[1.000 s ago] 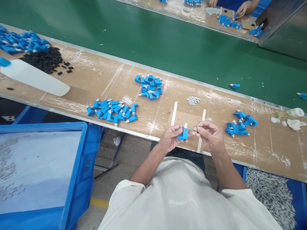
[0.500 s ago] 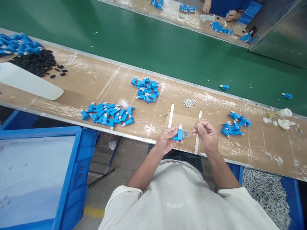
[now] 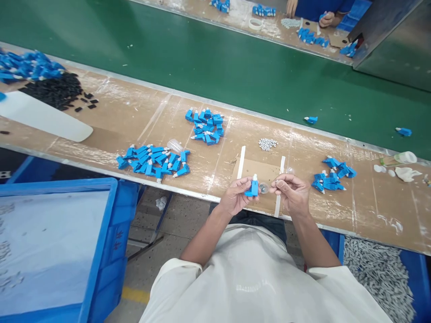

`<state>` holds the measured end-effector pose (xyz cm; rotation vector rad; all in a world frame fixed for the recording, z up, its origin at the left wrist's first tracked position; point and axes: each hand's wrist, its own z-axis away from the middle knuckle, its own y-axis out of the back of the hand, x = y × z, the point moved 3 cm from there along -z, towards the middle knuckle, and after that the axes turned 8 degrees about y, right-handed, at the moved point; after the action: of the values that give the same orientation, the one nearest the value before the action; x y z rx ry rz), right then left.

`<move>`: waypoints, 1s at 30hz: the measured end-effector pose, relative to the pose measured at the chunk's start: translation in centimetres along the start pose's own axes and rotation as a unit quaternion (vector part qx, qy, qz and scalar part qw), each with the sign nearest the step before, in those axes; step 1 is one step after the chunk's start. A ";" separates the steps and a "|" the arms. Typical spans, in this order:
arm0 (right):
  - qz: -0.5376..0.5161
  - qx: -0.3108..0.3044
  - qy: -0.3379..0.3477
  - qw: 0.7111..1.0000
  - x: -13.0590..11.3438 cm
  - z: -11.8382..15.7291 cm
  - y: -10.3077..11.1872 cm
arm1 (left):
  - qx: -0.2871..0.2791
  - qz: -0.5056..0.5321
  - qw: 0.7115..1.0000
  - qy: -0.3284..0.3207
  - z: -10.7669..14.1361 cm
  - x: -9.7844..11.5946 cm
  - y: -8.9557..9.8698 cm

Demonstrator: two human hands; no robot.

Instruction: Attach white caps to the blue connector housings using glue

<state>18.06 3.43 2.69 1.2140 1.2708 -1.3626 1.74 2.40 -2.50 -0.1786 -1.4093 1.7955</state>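
Observation:
My left hand is closed around a blue plastic part with a white tip, held upright over the table's front edge. Just to the right of that part is a small round clear dish. Beyond the dish, my right hand has thumb and forefinger pinched together; whatever sits between them is too small to name. Both hands are over a cardboard sheet bordered by white strips. Behind the sheet lies a little heap of small grey pieces.
Blue parts lie in groups left, behind and right. Black pieces are heaped far left. A green conveyor belt runs behind, carrying two blue parts. Blue bins stand below. Across the belt, a co-worker's hands show.
My right thumb and fingers have shifted slightly in their pinch. My left hand still holds the blue part upright. On the belt, the blue parts have drifted a little to the left.

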 end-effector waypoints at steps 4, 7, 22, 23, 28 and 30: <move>-0.011 -0.040 -0.031 0.999 0.0 0.2 -0.4 | 0.002 -0.029 1.000 -0.005 0.1 0.0 0.2; -0.003 -0.057 -0.034 0.998 -0.2 0.6 -0.9 | 0.013 -0.066 0.998 -0.019 0.3 0.1 0.2; 0.088 -0.075 0.009 0.993 -1.1 1.8 -2.7 | 0.065 -0.159 0.976 -0.137 1.0 0.2 -0.3; 0.089 -0.074 0.010 0.993 -1.1 1.8 -2.8 | 0.065 -0.161 0.975 -0.139 1.0 0.2 -0.3; 0.096 -0.070 0.023 0.993 -1.2 1.8 -3.1 | 0.064 -0.165 0.973 -0.150 1.0 0.2 -0.2; 0.108 -0.061 0.034 0.992 -1.2 1.9 -3.1 | 0.071 -0.168 0.971 -0.157 1.0 0.3 -0.2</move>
<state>14.99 1.77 4.32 1.2801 1.2120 -1.0803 1.09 1.80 -1.86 0.4138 -1.4176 1.6758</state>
